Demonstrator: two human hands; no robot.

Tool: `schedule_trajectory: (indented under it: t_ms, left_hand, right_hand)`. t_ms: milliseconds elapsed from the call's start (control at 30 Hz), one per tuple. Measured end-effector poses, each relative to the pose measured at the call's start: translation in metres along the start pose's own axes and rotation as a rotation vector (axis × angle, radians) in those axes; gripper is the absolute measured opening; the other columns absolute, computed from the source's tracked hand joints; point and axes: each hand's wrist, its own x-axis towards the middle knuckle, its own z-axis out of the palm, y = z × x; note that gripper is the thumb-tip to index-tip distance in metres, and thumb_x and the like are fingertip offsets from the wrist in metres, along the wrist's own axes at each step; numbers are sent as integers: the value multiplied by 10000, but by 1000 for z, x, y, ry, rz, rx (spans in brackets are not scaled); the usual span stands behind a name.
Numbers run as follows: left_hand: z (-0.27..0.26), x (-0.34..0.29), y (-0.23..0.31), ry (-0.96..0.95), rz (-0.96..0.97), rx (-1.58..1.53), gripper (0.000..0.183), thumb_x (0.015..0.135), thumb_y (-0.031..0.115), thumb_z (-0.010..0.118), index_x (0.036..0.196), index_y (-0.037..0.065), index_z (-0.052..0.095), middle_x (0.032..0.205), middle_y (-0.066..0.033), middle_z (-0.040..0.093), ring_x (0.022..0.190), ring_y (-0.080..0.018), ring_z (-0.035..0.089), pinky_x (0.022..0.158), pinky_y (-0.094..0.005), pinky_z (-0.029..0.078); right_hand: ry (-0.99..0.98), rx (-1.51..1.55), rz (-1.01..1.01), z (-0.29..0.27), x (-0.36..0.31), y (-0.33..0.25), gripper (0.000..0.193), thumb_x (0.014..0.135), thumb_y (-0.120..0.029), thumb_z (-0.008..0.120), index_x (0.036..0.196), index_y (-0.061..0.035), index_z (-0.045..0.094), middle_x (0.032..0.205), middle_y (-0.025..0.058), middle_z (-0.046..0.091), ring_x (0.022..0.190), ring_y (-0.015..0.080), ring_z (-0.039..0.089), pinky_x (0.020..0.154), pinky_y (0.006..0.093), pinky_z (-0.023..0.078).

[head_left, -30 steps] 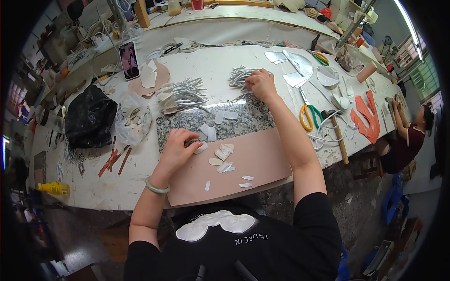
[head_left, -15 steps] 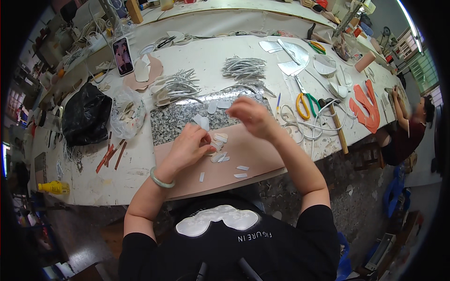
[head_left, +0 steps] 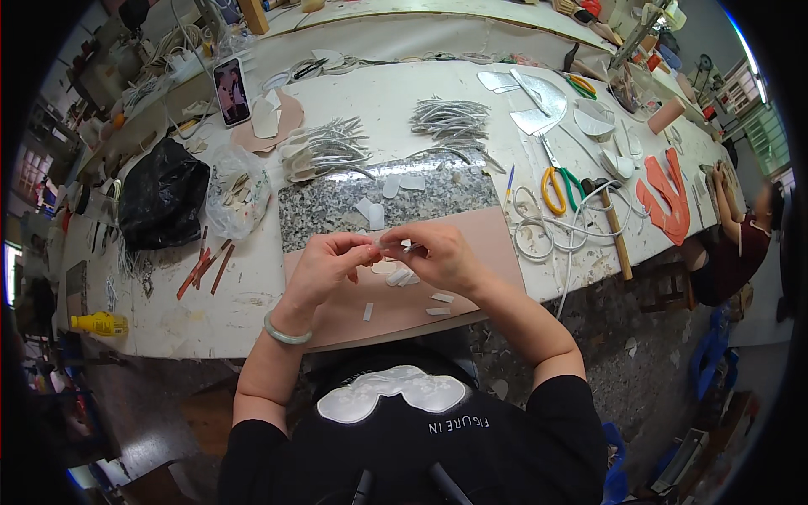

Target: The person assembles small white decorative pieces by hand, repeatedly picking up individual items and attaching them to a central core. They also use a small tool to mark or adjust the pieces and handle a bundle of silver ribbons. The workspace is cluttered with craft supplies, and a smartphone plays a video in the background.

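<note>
My left hand [head_left: 324,265] and my right hand [head_left: 438,257] meet fingertip to fingertip above a pinkish-tan sheet [head_left: 471,240]. Both are closed in a pinch. A small white piece [head_left: 409,247] shows between my right thumb and fingers; what my left fingertips grip is hidden. Just below them lie rounded white pieces [head_left: 401,278], partly covered by my right hand. Narrow white strips [head_left: 439,311] are scattered nearer me on the sheet. Beyond my hands, rounded pale tabs [head_left: 376,215] rest on a speckled stone slab [head_left: 324,206].
Bundles of grey cords [head_left: 450,122] lie behind the slab. To the right are scissors [head_left: 553,177], a hammer [head_left: 614,227], looped white cord [head_left: 539,244] and orange cut pieces [head_left: 669,202]. Leftward sit a black bag [head_left: 164,194], a clear bag [head_left: 240,189] and a phone [head_left: 231,91]. Another person [head_left: 741,244] works far right.
My right hand has come down and left from over the slab to meet my left hand. My left hand has lifted off the small pieces.
</note>
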Motion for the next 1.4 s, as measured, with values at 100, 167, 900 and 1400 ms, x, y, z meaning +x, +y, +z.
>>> schedule_trajectory:
  t_ms: [100, 167, 900, 1400]
  left_hand:
    - [0, -1, -1, 5, 5, -56, 166, 883, 105, 638, 980, -23, 677, 848, -87, 700, 770, -120, 665, 528, -206, 474]
    - [2, -2, 0, 3, 17, -58, 167, 886, 99, 629, 982, -29, 677, 849, -91, 700, 769, -129, 668, 538, -213, 488]
    - [4, 0, 1, 29, -125, -333, 160, 884, 128, 607, 908, -20, 661, 772, -72, 664, 636, -92, 594, 508, -203, 480]
    - [26, -5, -10, -22, 285, -209, 389, 824, -25, 679, 1189, -16, 543, 1065, -43, 590, 917, -103, 588, 805, -224, 503]
  right_hand:
    - [98, -173, -180, -1, 0, -2, 226, 767, -8, 697, 988, -48, 672, 883, 68, 649, 735, 187, 645, 615, 296, 537]
    - [80, -290, -238, -3, 1, -8, 255, 736, -10, 700, 985, -53, 666, 883, 65, 632, 741, 202, 628, 619, 315, 527]
    - [-157, 353, 247, -42, -29, 8, 162, 825, -149, 677, 747, -23, 610, 723, 32, 592, 573, 88, 514, 512, 241, 424]
    - [-99, 284, 270, -21, -16, -9, 275, 803, -109, 739, 1040, -43, 618, 890, 32, 616, 605, 58, 542, 536, 205, 438]
